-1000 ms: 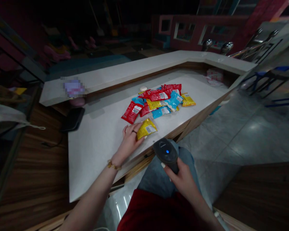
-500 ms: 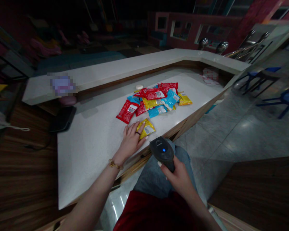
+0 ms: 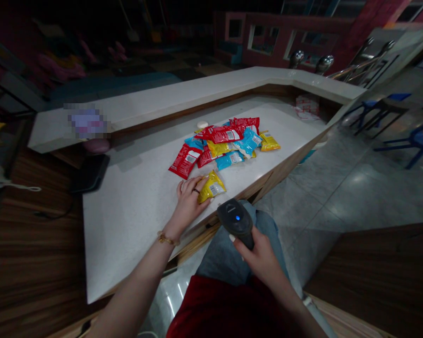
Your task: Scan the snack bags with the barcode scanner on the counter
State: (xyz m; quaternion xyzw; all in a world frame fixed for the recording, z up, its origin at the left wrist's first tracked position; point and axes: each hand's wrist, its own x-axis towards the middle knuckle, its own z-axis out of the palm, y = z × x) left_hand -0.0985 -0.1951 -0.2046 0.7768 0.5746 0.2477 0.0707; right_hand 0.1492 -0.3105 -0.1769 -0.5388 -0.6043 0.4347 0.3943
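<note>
My left hand [image 3: 190, 199] is closed on the left side of a yellow snack packet [image 3: 214, 187] lying on the white counter, with the fingers over its far side and the thumb at its near edge. A barcode label faces up on that packet. In my right hand [image 3: 257, 251] is a dark handheld barcode scanner [image 3: 235, 217], its blue light lit and its head pointing toward the yellow packet from just off the counter's edge. Beyond lies a heap of red packets [image 3: 226, 134], blue packets [image 3: 249, 142] and yellow packets [image 3: 269, 141]. One red packet [image 3: 185, 161] rests at the heap's left.
A raised ledge [image 3: 183, 94] runs along the back of the counter [image 3: 127, 225]. On the left are a black flat device [image 3: 90, 173] and a pink object [image 3: 96, 146]. A small white round object [image 3: 202, 125] sits behind the heap. Blue chairs [image 3: 421, 141] stand on the right.
My left hand has shifted slightly left on the yellow packet, uncovering more of it. The scanner stays nearly still in my right hand. The whole view has moved a little.
</note>
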